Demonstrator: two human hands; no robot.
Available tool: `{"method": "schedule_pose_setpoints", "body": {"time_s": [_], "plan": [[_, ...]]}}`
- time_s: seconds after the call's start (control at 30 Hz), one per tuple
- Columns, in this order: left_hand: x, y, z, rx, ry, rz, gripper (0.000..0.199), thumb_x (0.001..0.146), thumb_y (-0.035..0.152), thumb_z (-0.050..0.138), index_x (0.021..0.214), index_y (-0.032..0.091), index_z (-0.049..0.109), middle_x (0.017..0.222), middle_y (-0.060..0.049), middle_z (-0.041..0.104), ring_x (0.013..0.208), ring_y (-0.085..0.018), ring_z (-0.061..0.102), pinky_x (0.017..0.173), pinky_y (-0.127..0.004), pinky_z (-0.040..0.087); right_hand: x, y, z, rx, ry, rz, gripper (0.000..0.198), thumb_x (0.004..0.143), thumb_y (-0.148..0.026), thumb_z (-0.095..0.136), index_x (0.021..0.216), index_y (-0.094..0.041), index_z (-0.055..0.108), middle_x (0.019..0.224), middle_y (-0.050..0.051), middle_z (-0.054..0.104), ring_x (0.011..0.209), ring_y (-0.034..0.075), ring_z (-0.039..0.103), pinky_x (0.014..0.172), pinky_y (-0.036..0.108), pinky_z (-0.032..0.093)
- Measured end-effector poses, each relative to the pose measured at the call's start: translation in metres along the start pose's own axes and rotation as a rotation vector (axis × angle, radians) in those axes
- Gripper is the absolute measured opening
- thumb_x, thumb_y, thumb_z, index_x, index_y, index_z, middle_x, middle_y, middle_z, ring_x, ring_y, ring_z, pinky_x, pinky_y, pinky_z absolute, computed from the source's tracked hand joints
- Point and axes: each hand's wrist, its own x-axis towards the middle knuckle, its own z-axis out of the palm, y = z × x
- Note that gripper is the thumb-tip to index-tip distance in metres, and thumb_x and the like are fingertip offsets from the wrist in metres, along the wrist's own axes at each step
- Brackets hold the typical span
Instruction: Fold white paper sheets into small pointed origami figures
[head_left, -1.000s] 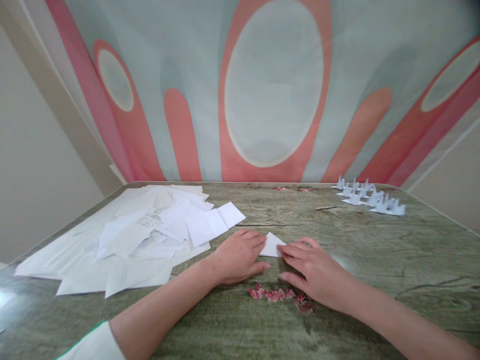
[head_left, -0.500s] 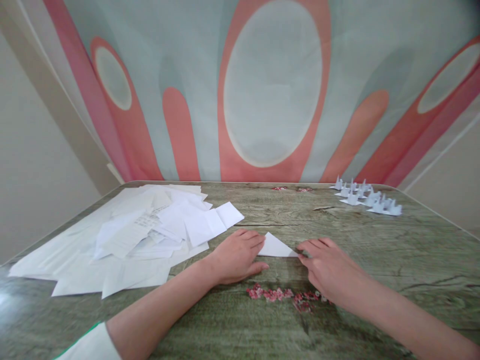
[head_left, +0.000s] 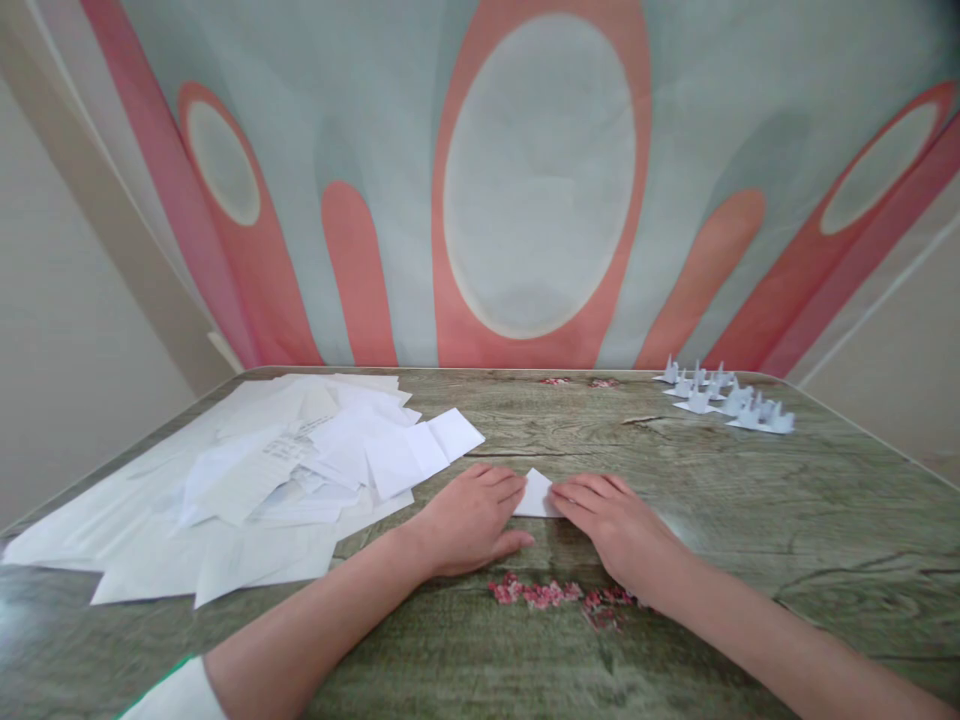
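Observation:
A folded white paper (head_left: 535, 496) lies on the table in front of me, its visible part a small triangle with the point facing away. My left hand (head_left: 476, 515) rests flat over its left side, fingers together and thumb stretched apart toward me. From the right, my right hand (head_left: 611, 525) lies over the other side with its fingers extended flat on the paper. Both ends of the paper are hidden under the fingers. Neither hand grips it.
A broad heap of loose white sheets (head_left: 150, 510) spreads over the left of the table (head_left: 525, 660). Several small folded paper figures (head_left: 701, 398) with upright points stand at the far right. Behind the table's back edge hangs a patterned backdrop (head_left: 360, 270).
My right hand has moved left from the paper's right tip and now lies over that side, hiding it. The left hand stays in place. The view has shifted slightly.

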Motion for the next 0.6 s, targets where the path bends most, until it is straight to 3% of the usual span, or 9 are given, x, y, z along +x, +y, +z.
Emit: {"method": "schedule_pose_setpoints", "body": {"time_s": [0.6], "plan": [[-0.001,-0.001,0.002,0.008,-0.001,0.001,0.055,0.088,0.052,0.034,0.122,0.012,0.048,0.126,-0.009,0.052,0.115,-0.023,0.044,0.099,-0.033,0.026,0.031,0.017,0.003,0.126,-0.088,-0.010,0.038,0.081,-0.001,0.040,0.111,-0.018,0.057,0.097,0.008,0.055,0.089,0.020,0.046,0.081,0.033,0.038]]}}
